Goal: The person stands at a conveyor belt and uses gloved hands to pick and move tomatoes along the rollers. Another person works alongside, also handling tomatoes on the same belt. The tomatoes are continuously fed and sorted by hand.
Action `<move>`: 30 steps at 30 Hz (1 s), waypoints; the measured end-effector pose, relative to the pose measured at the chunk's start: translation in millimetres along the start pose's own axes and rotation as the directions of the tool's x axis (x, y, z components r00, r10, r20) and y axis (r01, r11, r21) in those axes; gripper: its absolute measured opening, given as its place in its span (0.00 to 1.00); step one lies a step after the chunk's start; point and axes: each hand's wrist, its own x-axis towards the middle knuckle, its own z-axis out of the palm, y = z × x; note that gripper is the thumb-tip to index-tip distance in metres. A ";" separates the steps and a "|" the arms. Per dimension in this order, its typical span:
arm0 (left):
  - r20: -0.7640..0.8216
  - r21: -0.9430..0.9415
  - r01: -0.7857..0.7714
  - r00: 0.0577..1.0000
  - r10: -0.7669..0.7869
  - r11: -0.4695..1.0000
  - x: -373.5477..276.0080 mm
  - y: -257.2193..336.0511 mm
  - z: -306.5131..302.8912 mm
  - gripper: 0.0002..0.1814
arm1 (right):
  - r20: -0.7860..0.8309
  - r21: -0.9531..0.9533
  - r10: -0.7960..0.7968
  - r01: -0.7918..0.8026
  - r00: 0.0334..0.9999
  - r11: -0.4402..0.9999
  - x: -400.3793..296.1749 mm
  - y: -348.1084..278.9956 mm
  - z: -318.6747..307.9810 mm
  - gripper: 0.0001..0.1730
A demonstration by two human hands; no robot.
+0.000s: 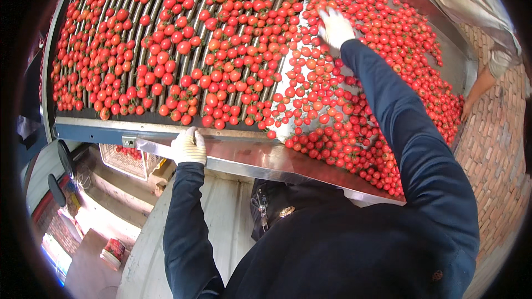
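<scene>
My left hand (189, 147), in a pale striped work glove, grips the metal side rail (241, 135) of a roller conveyor. My gloved right hand (336, 28) reaches over a sheet-metal feed tray (309, 64), its fingers spread among small red tomatoes (386, 50). Nothing shows in its grasp, though the palm side is hidden. Many tomatoes have green stems and lie thickest on the tray's right side. To the left, more tomatoes (162, 56) sit spread over the metal rollers (137, 33).
A co-worker's hand (467, 108) touches the tray's right edge beside heaped tomatoes. Below the rail at left, a plastic crate (124, 160) holds tomatoes. Stacked tubs with a red pattern (113, 253) stand lower left. Brick paving (490, 153) runs along the right.
</scene>
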 end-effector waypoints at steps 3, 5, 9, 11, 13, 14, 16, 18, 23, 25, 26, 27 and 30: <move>0.028 0.035 -0.018 0.999 0.017 0.999 1.6 3.8 1.4 0.11 | 0.004 -0.012 0.022 -0.022 1.000 1.000 38.5 0.1 11.5 0.34; 0.036 0.032 -0.006 0.999 0.005 0.999 2.2 6.2 1.2 0.10 | 0.205 0.032 0.105 -0.114 0.973 0.993 48.5 0.4 18.8 0.38; 0.021 0.037 -0.019 1.000 0.018 0.999 0.6 7.9 2.7 0.10 | 0.312 0.053 0.110 -0.133 0.944 0.990 36.0 -4.9 38.5 0.32; -0.020 0.042 -0.049 0.999 0.050 0.998 -0.3 8.1 3.8 0.10 | 0.362 0.113 0.082 -0.131 0.928 0.985 16.4 -22.0 37.3 0.27; -0.016 0.042 -0.074 0.997 0.075 0.996 3.6 13.5 4.3 0.10 | 0.184 0.086 0.060 -0.077 0.981 0.993 -29.9 -26.0 55.2 0.26; -0.005 0.047 -0.063 0.998 0.064 0.997 1.5 15.4 0.4 0.11 | 0.174 0.103 0.055 -0.074 0.983 0.992 -46.5 -43.1 47.0 0.26; -0.021 0.053 -0.052 0.998 0.053 0.997 -2.9 11.5 4.2 0.11 | 0.196 0.079 0.030 -0.046 0.980 0.996 -74.6 -68.9 27.7 0.24; -0.006 0.043 -0.043 0.999 0.044 0.998 -2.1 14.1 5.2 0.11 | 0.176 0.057 0.011 -0.021 0.984 0.998 -106.2 -87.7 18.2 0.24; -0.018 0.039 -0.051 0.999 0.052 0.998 -4.1 14.9 9.3 0.11 | 0.249 0.157 -0.050 0.011 0.967 0.988 -160.5 -132.2 13.8 0.24; 0.004 0.031 -0.028 1.000 0.028 0.999 -2.7 21.4 4.2 0.11 | 0.296 0.164 -0.034 -0.016 0.954 0.986 -172.7 -151.9 11.4 0.24; -0.016 0.036 -0.042 0.999 0.042 0.998 -3.4 21.4 6.0 0.11 | 0.268 0.214 -0.104 0.046 0.958 0.976 -182.2 -157.7 22.7 0.24; -0.035 0.042 -0.053 0.998 0.055 0.998 -4.2 21.0 7.6 0.11 | 0.235 0.262 -0.174 0.110 0.956 0.959 -190.5 -164.8 30.5 0.24; -0.023 0.055 -0.055 0.998 0.056 0.997 -5.2 22.3 10.2 0.10 | 0.385 0.262 -0.273 0.180 0.882 0.948 -215.1 -197.2 28.0 0.18</move>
